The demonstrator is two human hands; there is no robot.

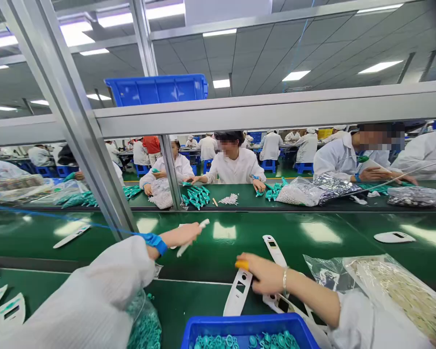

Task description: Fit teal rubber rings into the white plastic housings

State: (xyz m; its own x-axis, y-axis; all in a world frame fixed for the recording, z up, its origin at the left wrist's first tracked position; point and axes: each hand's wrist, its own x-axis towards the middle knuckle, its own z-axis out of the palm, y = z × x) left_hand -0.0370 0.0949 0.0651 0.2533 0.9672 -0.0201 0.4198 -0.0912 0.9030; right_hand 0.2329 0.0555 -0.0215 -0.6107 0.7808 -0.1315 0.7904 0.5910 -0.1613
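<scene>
Head view, left hand [181, 235] grasping slim white piece [183, 248] above green belt [210, 266], right hand [268, 275] at white panel [235, 299], grip unclear, blue bin [247, 321] with teal parts [218, 342] nearby

A blue bin [160, 92] shows above a pale horizontal beam [276, 114], and a metal post [67, 111] leans across the left side. Lit ceiling panels [296, 76] hang overhead. Across the belt, a co-worker in a white coat [236, 168] sits at the far counter [247, 201], with a pile of teal parts [197, 195] and scattered small white pieces [229, 199] in front. Near these lies a clear bag of white pieces [300, 192], touching a silvery bag [334, 186]. Farther back are blue stools [269, 165] and someone in red [151, 144].
</scene>
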